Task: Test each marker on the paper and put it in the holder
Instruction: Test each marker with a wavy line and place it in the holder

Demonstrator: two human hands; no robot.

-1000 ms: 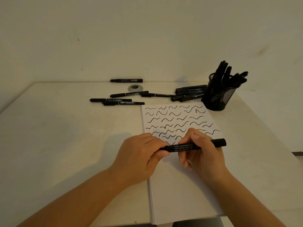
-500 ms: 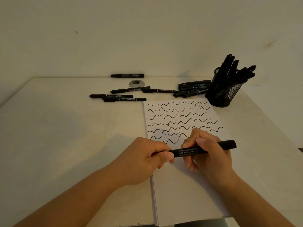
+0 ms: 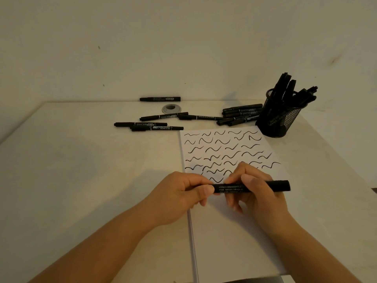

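Hands meet over the paper (image 3: 234, 231): the left hand (image 3: 179, 193) pinches one end of a black marker (image 3: 251, 186), its tip hidden, while the right hand (image 3: 255, 190) grips the barrel. The cap probably needs a straight, steady pull. Near the tabletop's (image 3: 71, 180) far right corner stands the holder (image 3: 279, 117), already stocked; loose markers (image 3: 240, 115) lie along the far edge. A plain pale wall (image 3: 183, 48) rises behind.

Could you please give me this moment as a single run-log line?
left hand: grips marker end | right hand: holds barrel | over paper | holder: part filled | phase: cap handling
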